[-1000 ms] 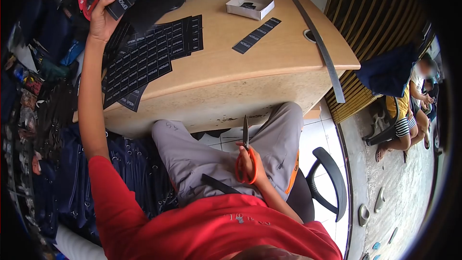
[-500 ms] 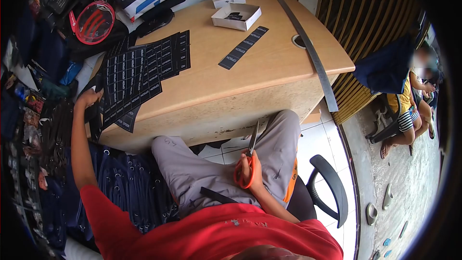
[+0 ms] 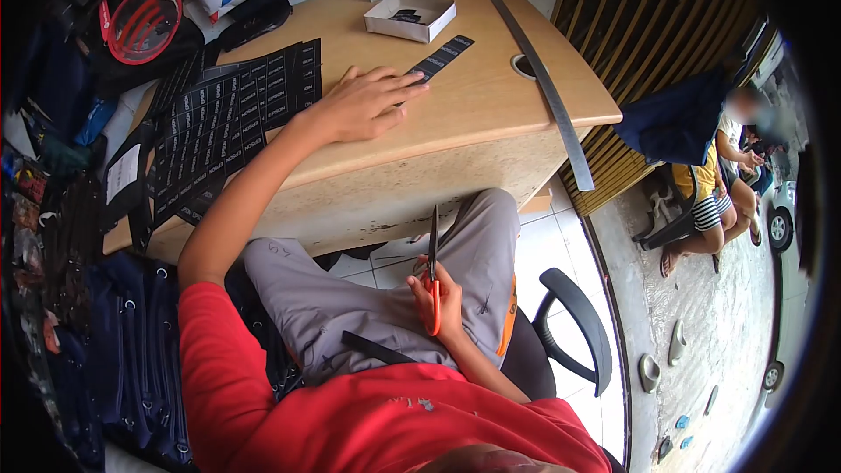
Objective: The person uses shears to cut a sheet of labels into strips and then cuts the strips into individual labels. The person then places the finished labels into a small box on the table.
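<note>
My left hand (image 3: 370,105) reaches across the desk, palm down with fingers stretched out. Its fingertips lie over the lower end of a narrow black strip of EPSON labels (image 3: 444,54), covering part of it. Beside my left wrist are overlapping black sheets (image 3: 206,118) printed with rows of the same label. My right hand (image 3: 448,300) rests over my lap, wrapped round the red-orange handles of a pair of scissors (image 3: 434,250). The blades point away from me towards the desk and look closed together.
Two small white boxes, the nearer one (image 3: 429,28) with black pieces inside, stand at the desk's back. A long metal ruler (image 3: 543,83) overhangs the right edge. Bags and straps crowd the left, including dark blue straps (image 3: 140,333). A chair armrest (image 3: 583,333) stands right; people sit outside.
My left hand has moved right, from the left edge of the label sheets onto the loose strip. My right hand keeps the scissors over my lap, their handles now turned more edge-on.
</note>
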`<state>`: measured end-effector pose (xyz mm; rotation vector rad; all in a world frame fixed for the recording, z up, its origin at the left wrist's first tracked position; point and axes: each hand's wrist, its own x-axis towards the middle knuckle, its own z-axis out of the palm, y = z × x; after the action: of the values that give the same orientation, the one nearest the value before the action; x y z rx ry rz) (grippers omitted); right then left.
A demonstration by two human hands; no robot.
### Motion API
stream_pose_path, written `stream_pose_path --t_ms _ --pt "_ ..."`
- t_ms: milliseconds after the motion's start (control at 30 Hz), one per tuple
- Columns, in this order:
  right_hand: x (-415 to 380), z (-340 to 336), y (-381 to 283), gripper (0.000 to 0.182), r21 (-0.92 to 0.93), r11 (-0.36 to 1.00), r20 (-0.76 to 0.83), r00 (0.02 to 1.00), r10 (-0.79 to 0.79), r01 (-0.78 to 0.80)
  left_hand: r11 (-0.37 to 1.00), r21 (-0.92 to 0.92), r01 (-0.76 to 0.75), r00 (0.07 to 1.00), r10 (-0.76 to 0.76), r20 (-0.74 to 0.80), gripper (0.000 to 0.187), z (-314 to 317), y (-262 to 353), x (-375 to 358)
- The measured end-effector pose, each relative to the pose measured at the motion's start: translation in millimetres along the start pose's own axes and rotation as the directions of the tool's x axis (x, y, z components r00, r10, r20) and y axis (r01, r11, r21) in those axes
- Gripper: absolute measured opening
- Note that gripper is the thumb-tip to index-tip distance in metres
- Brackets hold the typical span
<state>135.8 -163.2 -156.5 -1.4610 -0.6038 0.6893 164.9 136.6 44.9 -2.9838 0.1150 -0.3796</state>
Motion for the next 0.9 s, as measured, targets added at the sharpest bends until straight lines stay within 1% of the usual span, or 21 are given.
stream_pose_path --t_ms 67,100,167,200,267,300,333,367,400,433,467,533,567,600,667,700,767,800,867,900 --pt "-2 -2 -5 0.043 0.145 0.978 0.037 0.988 0.147 -0.151 0.965 -0.180 0.189 0.967 -0.152 0.204 0.055 -13 -3 2" --pt "-4 -2 -9 0.043 0.143 0.978 0.031 0.989 0.146 -0.149 0.966 -0.183 0.184 0.969 -0.146 0.201 0.055 -21 2 3" --pt "-11 -5 -18 0.048 0.094 0.976 0.097 0.978 0.185 -0.194 0.839 -0.421 0.345 0.936 -0.276 0.218 0.052 -34 13 -3" --pt "-14 -6 -18 0.048 0.091 0.977 0.099 0.978 0.183 -0.193 0.838 -0.422 0.346 0.936 -0.278 0.215 0.052 -34 10 -5" --pt "-28 -10 -17 0.055 -0.081 0.987 0.250 0.956 0.154 -0.138 0.869 -0.462 0.177 0.984 -0.168 0.061 0.053 -33 -2 -9" --pt "-34 -14 -22 0.056 -0.145 0.982 0.333 0.928 0.168 -0.125 0.987 -0.163 0.007 0.999 -0.013 -0.035 0.057 -28 -11 -12" --pt "-38 -16 -33 0.056 -0.151 0.980 0.338 0.925 0.173 -0.128 0.986 -0.167 0.016 0.999 -0.022 -0.036 0.057 -26 -15 -12" --pt "-40 -18 -48 0.057 -0.140 0.956 0.464 0.836 0.293 -0.258 0.988 -0.146 -0.042 0.998 0.047 0.029 0.056 -24 -19 -12" --pt "-40 -20 -61 0.058 -0.145 0.913 0.577 0.716 0.392 -0.382 0.986 -0.129 -0.104 0.989 0.117 0.095 0.055 -22 -23 -10" --pt "-39 -24 -72 0.057 -0.198 0.863 0.637 0.608 0.474 -0.465 0.986 -0.090 -0.141 0.988 0.146 0.041 0.045 -20 -27 -8" --pt "-42 -23 -71 0.057 -0.198 0.863 0.633 0.611 0.475 -0.466 0.985 -0.093 -0.145 0.988 0.149 0.037 0.045 -18 -30 -6" --pt "-48 -21 -65 0.054 -0.095 0.878 0.703 0.593 0.393 -0.469 1.000 -0.016 0.012 0.993 -0.010 0.114 0.039 -23 -28 1" --pt "-50 -21 -63 0.048 -0.072 0.860 0.705 0.584 0.402 -0.504 0.999 -0.052 0.014 0.999 -0.012 0.031 0.035 -19 -28 0" --pt "-52 -20 -57 0.048 -0.075 0.861 0.701 0.587 0.405 -0.504 0.998 -0.055 0.011 1.000 -0.010 0.026 0.035 -14 -28 -1" --pt "-56 -18 -47 0.038 0.057 0.873 0.654 0.678 0.334 -0.485 0.998 -0.023 0.054 0.997 -0.055 -0.053 0.035 -8 -29 -2" --pt "-55 -20 -48 0.038 0.057 0.873 0.653 0.679 0.334 -0.484 0.998 -0.023 0.053 0.997 -0.055 -0.055 0.035 -10 -26 -3" --pt "-54 -26 -50 0.035 0.024 0.895 0.618 0.710 0.337 -0.446 0.984 -0.076 0.161 0.982 -0.167 -0.084 0.037 -12 -17 -8" --pt "-54 -25 -48 0.035 0.023 0.894 0.617 0.710 0.339 -0.447 0.984 -0.078 0.161 0.982 -0.167 -0.084 0.037 -11 -12 -10" --pt "-56 -25 -40 0.034 0.010 0.945 0.511 0.814 0.275 -0.326 0.930 -0.186 0.315 0.945 -0.326 -0.026 0.035 -10 -3 -12" --pt "-56 -25 -41 0.034 0.010 0.945 0.510 0.814 0.277 -0.327 0.930 -0.188 0.315 0.945 -0.325 -0.025 0.035 -9 0 -13"
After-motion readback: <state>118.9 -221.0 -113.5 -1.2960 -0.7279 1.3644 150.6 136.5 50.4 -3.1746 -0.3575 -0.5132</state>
